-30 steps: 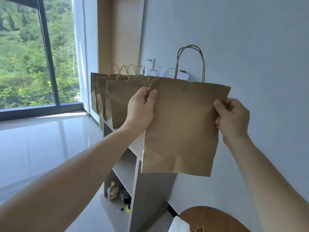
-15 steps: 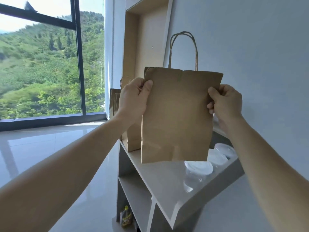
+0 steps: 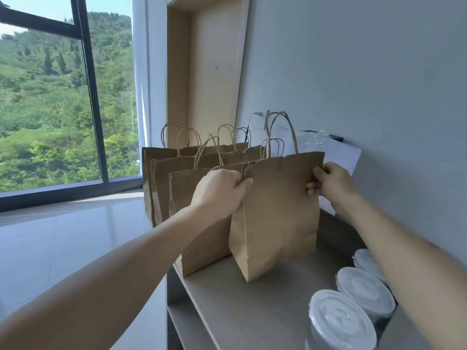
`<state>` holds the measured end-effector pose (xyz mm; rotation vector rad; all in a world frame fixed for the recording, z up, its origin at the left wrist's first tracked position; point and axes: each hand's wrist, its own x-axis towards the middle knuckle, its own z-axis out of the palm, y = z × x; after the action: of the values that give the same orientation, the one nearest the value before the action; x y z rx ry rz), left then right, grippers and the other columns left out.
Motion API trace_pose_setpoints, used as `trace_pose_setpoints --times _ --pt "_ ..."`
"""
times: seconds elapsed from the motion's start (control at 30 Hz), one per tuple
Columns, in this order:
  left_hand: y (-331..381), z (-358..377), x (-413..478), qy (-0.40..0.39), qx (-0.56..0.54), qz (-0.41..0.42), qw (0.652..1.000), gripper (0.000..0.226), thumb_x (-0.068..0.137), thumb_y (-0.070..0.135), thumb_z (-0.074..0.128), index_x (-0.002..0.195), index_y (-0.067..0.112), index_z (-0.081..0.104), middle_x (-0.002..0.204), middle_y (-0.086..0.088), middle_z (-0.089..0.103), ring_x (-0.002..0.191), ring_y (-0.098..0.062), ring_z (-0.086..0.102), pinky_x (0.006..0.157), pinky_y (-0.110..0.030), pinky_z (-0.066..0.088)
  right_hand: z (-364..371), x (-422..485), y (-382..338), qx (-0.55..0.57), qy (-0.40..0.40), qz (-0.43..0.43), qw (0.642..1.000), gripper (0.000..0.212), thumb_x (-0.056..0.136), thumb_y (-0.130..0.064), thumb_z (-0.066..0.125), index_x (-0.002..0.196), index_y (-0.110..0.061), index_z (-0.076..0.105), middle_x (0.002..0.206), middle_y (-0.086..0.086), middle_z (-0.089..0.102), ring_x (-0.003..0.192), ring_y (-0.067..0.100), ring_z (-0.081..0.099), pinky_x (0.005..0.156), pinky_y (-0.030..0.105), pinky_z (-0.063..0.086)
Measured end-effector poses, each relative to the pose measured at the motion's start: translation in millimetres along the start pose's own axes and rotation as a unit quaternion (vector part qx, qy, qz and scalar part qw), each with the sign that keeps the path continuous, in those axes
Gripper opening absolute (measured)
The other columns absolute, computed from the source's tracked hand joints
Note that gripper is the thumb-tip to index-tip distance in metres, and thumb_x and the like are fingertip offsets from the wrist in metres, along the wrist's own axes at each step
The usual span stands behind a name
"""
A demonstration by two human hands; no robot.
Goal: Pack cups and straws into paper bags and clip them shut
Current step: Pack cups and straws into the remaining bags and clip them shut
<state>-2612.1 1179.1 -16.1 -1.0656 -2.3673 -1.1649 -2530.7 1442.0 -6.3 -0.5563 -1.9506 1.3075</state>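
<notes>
Brown, flat, handled paper bag (image 3: 278,213) is standing on the grey shelf top (image 3: 227,299), the left hand (image 3: 219,190) pinching one upper edge and the right hand (image 3: 331,184) pinching the other. Light and easily creased, it is probably handling best from those edges.

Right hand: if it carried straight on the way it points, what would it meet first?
The right hand grips the paper bag by its right edge, so that bag comes first; behind it probably the white sheet against the wall; depth unclear.

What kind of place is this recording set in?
Likely an indoor takeaway packing spot: paper bags lined up on a grey shelf unit, lidded cups beside them, a large window onto wooded hillside.
</notes>
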Motion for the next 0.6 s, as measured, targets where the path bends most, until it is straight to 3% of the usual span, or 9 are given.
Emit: trace_pose_setpoints --times 0.23,0.5,0.6 --pt "-18 58 30 -0.08 0.068 -0.054 0.993 0.046 0.097 0.04 0.056 0.058 0.016 0.048 0.06 -0.002 0.053 0.067 -0.03 0.055 0.062 -0.034 0.047 13 70 60 -0.009 -0.055 0.034 0.998 0.014 0.104 -0.013 0.044 0.105 -0.004 0.055 0.089 0.016 0.063 0.066 0.019 0.064 0.061 0.03 0.056" --pt "-6 100 58 -0.064 0.091 -0.038 0.993 0.051 0.098 0.035 0.055 0.054 0.018 0.036 0.054 0.004 0.041 0.063 -0.025 0.043 0.062 -0.035 0.043 6 108 96 -0.037 -0.039 0.026 0.998 0.018 0.105 -0.013 0.04 0.101 -0.003 0.054 0.086 0.02 0.064 0.067 0.024 0.064 0.072 0.039 0.057" --pt "-2 107 64 -0.063 0.118 -0.038 0.99 0.051 0.099 0.036 0.053 0.054 0.018 0.035 0.055 0.004 0.04 0.065 -0.026 0.042 0.062 -0.035 0.041 3 115 97 -0.037 -0.031 0.021 0.999 0.015 0.104 -0.011 0.039 0.103 -0.003 0.052 0.08 0.013 0.063 0.07 0.026 0.064 0.086 0.051 0.055"
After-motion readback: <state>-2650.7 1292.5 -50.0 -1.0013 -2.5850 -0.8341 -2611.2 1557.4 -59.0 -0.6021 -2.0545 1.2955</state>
